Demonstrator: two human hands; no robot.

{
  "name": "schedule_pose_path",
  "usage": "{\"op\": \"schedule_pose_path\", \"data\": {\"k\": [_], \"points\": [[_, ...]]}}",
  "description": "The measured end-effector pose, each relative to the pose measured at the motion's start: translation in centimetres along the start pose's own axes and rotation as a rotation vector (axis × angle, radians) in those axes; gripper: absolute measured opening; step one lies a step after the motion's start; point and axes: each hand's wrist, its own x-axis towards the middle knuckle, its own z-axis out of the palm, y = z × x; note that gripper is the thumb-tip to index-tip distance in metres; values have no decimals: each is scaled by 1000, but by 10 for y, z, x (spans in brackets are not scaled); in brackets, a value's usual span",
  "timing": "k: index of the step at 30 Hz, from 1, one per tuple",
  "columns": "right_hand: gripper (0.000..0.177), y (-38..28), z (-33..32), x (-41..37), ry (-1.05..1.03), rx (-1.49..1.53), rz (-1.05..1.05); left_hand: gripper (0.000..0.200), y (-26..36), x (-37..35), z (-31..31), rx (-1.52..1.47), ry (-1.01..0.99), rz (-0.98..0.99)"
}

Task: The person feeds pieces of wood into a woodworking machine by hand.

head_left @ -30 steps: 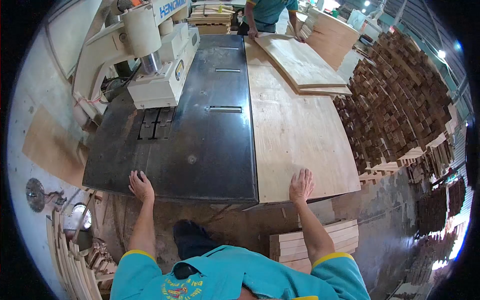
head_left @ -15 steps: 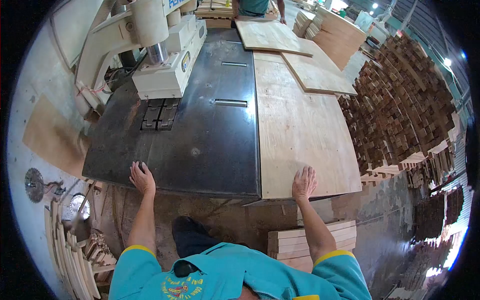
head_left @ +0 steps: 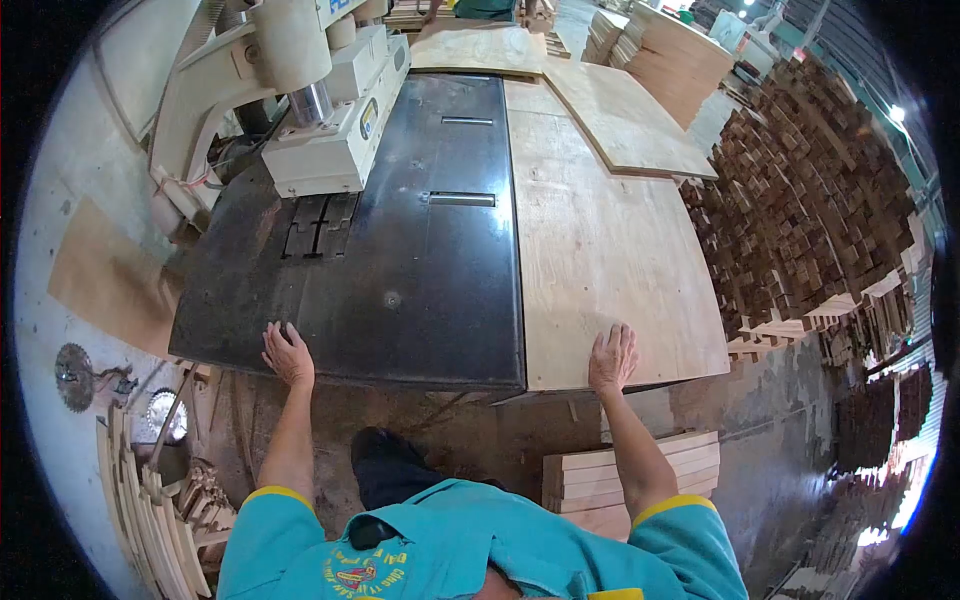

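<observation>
My left hand (head_left: 288,354) rests on the near edge of a dark metal machine table (head_left: 420,320), palm down with its fingers stretched out. On the plywood surface (head_left: 610,260) joined to the table's right side lies my right hand (head_left: 613,358), also flat and holding nothing. At the far end, a plywood panel (head_left: 478,48) lies across the metal table in front of another person (head_left: 487,9). A second plywood panel (head_left: 635,118) sits at an angle on the far right of the wooden surface.
A white machine head (head_left: 320,155) overhangs the table's left side, above a slotted plate (head_left: 320,226). Tall stacks of wood pieces (head_left: 800,200) stand at right. Below are stacked boards (head_left: 635,475), wood strips (head_left: 150,510) and circular saw blades (head_left: 166,413).
The far panel has moved left, from the wooden surface onto the metal table, with the other person at its far side. My hands have stayed nearly where they were.
</observation>
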Motion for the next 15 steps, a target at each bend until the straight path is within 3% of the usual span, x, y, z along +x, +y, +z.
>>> {"op": "schedule_pose_path", "data": {"k": [15], "points": [[47, -1, -2, -1, 3, 5, 5, 45, -2, 2, 4, -3, 31, 5]]}}
